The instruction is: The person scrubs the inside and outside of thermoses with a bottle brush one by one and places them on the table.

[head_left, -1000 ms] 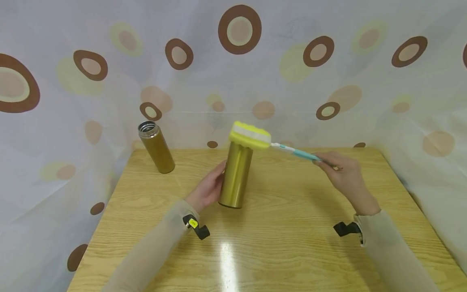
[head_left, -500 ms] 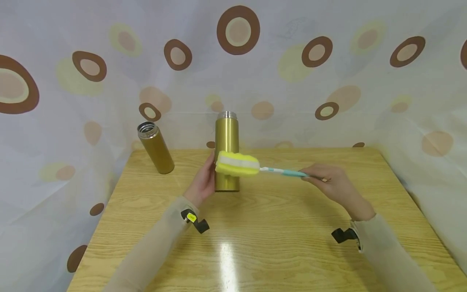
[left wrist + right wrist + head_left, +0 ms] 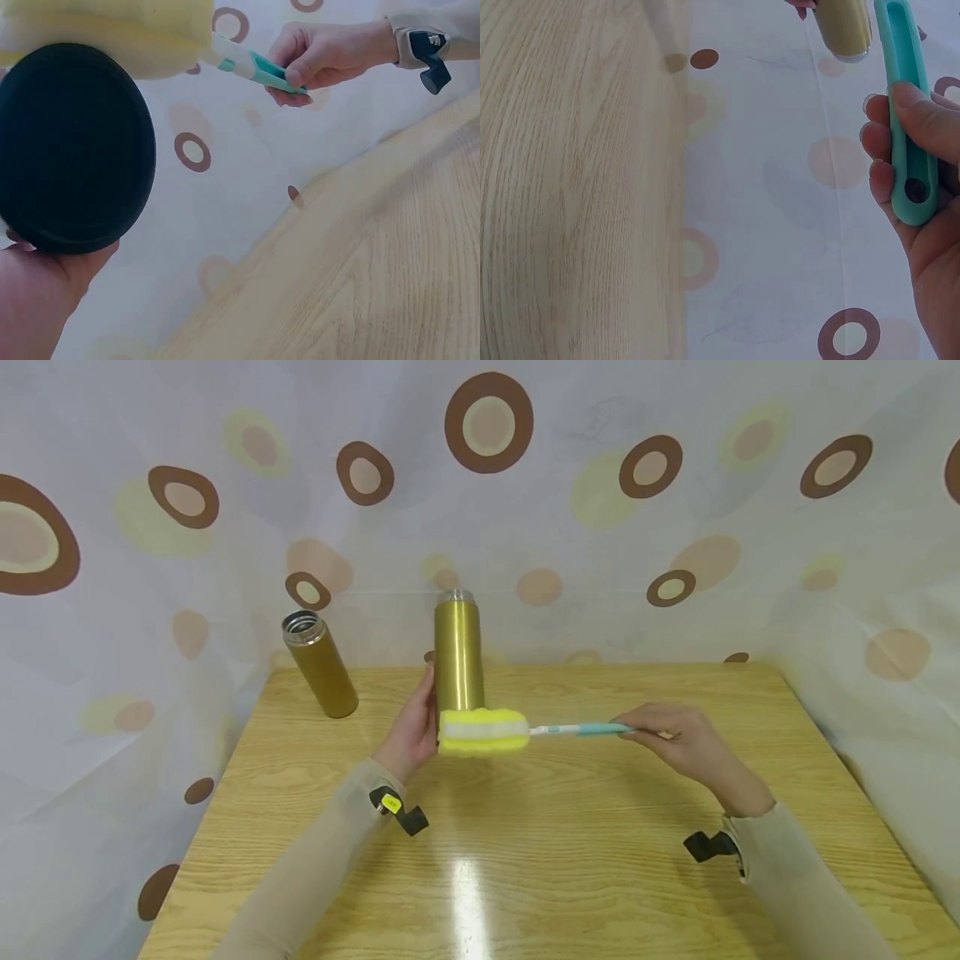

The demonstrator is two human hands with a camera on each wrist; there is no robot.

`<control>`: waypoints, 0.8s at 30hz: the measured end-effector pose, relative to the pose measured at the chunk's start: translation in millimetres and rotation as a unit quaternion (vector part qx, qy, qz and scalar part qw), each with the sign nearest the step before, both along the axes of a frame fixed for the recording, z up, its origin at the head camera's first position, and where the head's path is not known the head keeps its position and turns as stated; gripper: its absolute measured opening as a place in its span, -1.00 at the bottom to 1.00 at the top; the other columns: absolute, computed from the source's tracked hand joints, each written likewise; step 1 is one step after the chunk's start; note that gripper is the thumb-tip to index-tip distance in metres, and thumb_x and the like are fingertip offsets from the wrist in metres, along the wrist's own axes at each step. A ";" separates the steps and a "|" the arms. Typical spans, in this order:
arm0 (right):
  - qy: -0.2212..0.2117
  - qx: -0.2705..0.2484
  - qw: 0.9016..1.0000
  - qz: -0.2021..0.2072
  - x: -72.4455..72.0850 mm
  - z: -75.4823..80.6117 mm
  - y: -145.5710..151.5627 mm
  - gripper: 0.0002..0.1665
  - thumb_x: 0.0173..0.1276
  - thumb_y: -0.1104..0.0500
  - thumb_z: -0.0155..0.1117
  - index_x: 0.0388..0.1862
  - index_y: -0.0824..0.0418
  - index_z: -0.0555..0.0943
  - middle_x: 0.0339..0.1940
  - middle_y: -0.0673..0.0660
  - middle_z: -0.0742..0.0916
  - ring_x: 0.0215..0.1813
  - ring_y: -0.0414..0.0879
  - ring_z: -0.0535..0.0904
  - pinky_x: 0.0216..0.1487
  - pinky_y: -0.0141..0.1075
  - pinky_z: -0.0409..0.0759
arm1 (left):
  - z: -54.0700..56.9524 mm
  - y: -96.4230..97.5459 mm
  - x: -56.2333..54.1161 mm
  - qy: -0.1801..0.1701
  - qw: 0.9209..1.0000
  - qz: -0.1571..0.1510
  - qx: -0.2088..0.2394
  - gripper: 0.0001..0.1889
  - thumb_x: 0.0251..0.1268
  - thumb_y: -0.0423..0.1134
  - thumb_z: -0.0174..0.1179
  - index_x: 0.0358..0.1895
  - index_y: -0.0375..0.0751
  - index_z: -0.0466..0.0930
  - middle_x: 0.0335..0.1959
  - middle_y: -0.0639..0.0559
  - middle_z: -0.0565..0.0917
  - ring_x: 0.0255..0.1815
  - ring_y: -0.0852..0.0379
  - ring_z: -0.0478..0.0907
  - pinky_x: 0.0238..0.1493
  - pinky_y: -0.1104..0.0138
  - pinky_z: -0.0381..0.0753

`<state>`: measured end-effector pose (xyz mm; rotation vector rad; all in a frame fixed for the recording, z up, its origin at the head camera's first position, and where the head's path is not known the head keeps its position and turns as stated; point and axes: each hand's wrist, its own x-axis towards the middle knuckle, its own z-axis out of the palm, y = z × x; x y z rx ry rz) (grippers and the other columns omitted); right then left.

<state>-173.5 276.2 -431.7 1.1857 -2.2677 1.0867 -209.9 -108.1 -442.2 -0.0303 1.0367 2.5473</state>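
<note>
My left hand (image 3: pixel 412 731) grips a gold thermos bottle (image 3: pixel 458 652) from its left side, raised above the table, with its steel neck at the top. In the left wrist view the black base (image 3: pixel 75 150) of that bottle faces the camera. My right hand (image 3: pixel 671 739) pinches the teal handle (image 3: pixel 907 180) of a bottle brush, its thumb lying along the handle. The brush's yellow and white sponge head (image 3: pixel 484 731) lies across the lower front of the bottle and hides part of it. Whether sponge and bottle press firmly together I cannot tell.
A second, darker gold thermos (image 3: pixel 322 668), its mouth uncovered, stands at the back left of the wooden table (image 3: pixel 585 877). A pale curtain (image 3: pixel 570 527) with brown circles rises behind the table and along both sides.
The sponge head has moved from the bottle's top down to its lower front, the right hand lowering with it. The bottle has shifted left and its tilt has lessened to nearly upright.
</note>
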 end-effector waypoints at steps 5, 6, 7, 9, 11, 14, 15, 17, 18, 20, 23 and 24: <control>0.026 -0.005 0.999 -0.025 -4.1 -1.6 0.0 -0.77 0.27 0.40 0.47 -0.08 0.29 0.81 -0.22 0.17 0.85 -0.31 -0.28 0.67 -0.35 -0.56 0.48 | -7.0 1.7 3.8 0.008 0.998 -0.039 -0.042 -0.54 0.57 0.30 -0.04 0.15 0.03 0.49 -0.13 0.13 0.70 -0.12 0.22 0.66 -0.03 0.36 0.66; 0.025 -0.010 0.999 -0.031 -4.7 -1.7 0.1 -0.81 0.34 0.31 0.45 -0.08 0.29 0.81 -0.22 0.18 0.84 -0.29 -0.30 0.68 -0.33 -0.58 0.49 | -8.5 1.7 4.9 0.010 0.998 -0.048 -0.050 -0.53 0.56 0.32 -0.04 0.15 0.05 0.48 -0.12 0.14 0.69 -0.11 0.22 0.65 -0.03 0.34 0.66; 0.025 -0.014 0.999 -0.038 -5.3 -1.4 0.1 -0.80 0.38 0.23 0.42 -0.09 0.30 0.81 -0.22 0.19 0.84 -0.25 -0.34 0.68 -0.30 -0.59 0.51 | -9.8 1.9 5.9 0.014 0.997 -0.056 -0.059 -0.54 0.56 0.33 -0.05 0.13 0.06 0.46 -0.12 0.15 0.67 -0.11 0.22 0.64 -0.02 0.32 0.65; 0.023 -0.022 0.998 -0.057 -6.2 -0.8 0.6 -0.77 0.39 0.19 0.41 -0.09 0.31 0.82 -0.22 0.21 0.84 -0.18 -0.40 0.69 -0.23 -0.63 0.54 | -12.5 2.4 7.1 0.020 0.995 -0.070 -0.067 -0.54 0.59 0.33 -0.09 0.13 0.08 0.45 -0.10 0.16 0.66 -0.07 0.21 0.62 0.02 0.28 0.63; 0.018 -0.025 0.996 -0.081 -6.1 1.4 1.4 -0.81 0.33 0.34 0.45 -0.09 0.32 0.82 -0.21 0.22 0.84 -0.15 -0.48 0.67 -0.16 -0.66 0.56 | -14.5 3.0 8.0 0.025 0.994 -0.081 -0.069 -0.57 0.63 0.30 -0.16 0.15 0.10 0.44 -0.03 0.16 0.65 0.01 0.19 0.60 0.11 0.25 0.60; 0.011 -0.027 0.992 -0.125 -6.0 5.6 2.6 -0.62 0.12 0.59 0.48 -0.09 0.33 0.82 -0.22 0.23 0.84 -0.13 -0.56 0.62 -0.13 -0.68 0.55 | -17.3 3.3 9.3 0.033 0.992 -0.100 -0.069 -0.60 0.69 0.23 -0.24 0.21 0.13 0.43 0.06 0.14 0.63 0.10 0.16 0.58 0.21 0.24 0.56; 0.008 -0.028 0.990 -0.141 -5.9 7.4 2.7 -0.58 0.08 0.64 0.47 -0.09 0.34 0.82 -0.23 0.24 0.83 -0.14 -0.58 0.61 -0.15 -0.68 0.54 | -18.2 3.5 9.8 0.035 0.992 -0.104 -0.069 -0.61 0.70 0.21 -0.24 0.22 0.13 0.43 0.07 0.13 0.63 0.11 0.16 0.58 0.23 0.25 0.55; 0.003 -0.033 0.985 -0.170 -6.2 9.9 2.9 -0.59 0.09 0.64 0.46 -0.09 0.36 0.81 -0.23 0.26 0.83 -0.15 -0.62 0.58 -0.16 -0.70 0.52 | -20.1 3.9 10.7 0.045 0.990 -0.112 -0.071 -0.61 0.70 0.21 -0.24 0.22 0.12 0.42 0.08 0.10 0.63 0.12 0.15 0.58 0.24 0.25 0.56; 0.000 -0.037 0.983 -0.182 -6.3 11.2 2.8 -0.61 0.12 0.63 0.46 -0.09 0.37 0.81 -0.23 0.28 0.83 -0.15 -0.64 0.57 -0.17 -0.70 0.51 | -20.9 4.4 11.2 0.053 0.989 -0.116 -0.074 -0.61 0.70 0.21 -0.24 0.23 0.12 0.40 0.08 0.09 0.62 0.11 0.14 0.59 0.24 0.24 0.56; -0.004 -0.044 0.979 -0.201 -6.5 13.2 2.1 -0.64 0.14 0.61 0.45 -0.09 0.38 0.81 -0.24 0.30 0.82 -0.16 -0.66 0.56 -0.18 -0.71 0.50 | -22.7 5.3 11.5 0.066 0.987 -0.119 -0.080 -0.59 0.67 0.25 -0.19 0.26 0.11 0.38 0.09 0.08 0.61 0.11 0.13 0.59 0.23 0.23 0.57; -0.002 -0.045 0.976 -0.214 -6.0 15.1 0.7 -0.65 0.15 0.60 0.46 -0.09 0.38 0.81 -0.23 0.31 0.82 -0.18 -0.66 0.55 -0.20 -0.71 0.50 | -24.2 6.5 12.0 0.074 0.987 -0.116 -0.081 -0.54 0.63 0.28 -0.13 0.35 0.17 0.31 0.15 0.05 0.57 0.14 0.10 0.57 0.26 0.20 0.55; 0.000 -0.043 0.976 -0.212 -5.8 15.3 0.3 -0.65 0.15 0.59 0.47 -0.09 0.38 0.81 -0.24 0.30 0.82 -0.20 -0.66 0.55 -0.23 -0.70 0.49 | -24.2 6.7 12.1 0.075 0.987 -0.115 -0.081 -0.55 0.63 0.29 -0.13 0.36 0.20 0.28 0.18 0.03 0.55 0.16 0.10 0.56 0.27 0.20 0.54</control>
